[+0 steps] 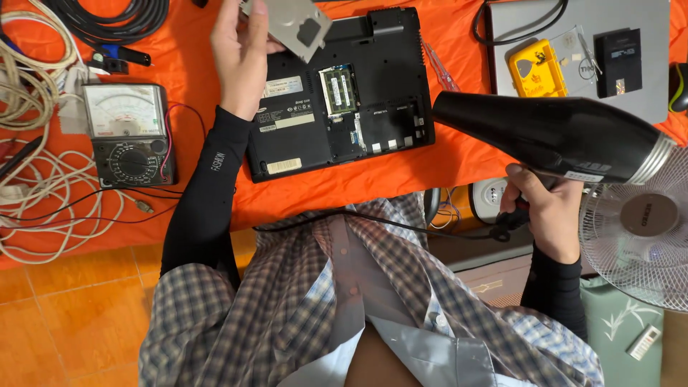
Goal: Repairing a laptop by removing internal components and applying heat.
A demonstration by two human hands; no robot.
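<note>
**Hands hold a dryer and a metal plate**

Your right hand [541, 211] grips the black hair dryer [552, 136] near you, on the right. Farther off, your left hand [240, 54] pinches a grey metal plate [294, 25] above the open black laptop [344, 100] lying bottom-up on the orange cloth [186, 64].

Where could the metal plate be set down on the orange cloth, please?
Bare cloth lies between the analog meter and the laptop, though the left forearm crosses it, and along the front edge below the laptop. The left side is crowded with white cables.

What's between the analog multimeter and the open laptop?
In the head view, the person's left forearm in a black sleeve crosses between the multimeter and the laptop, over orange cloth.
</note>
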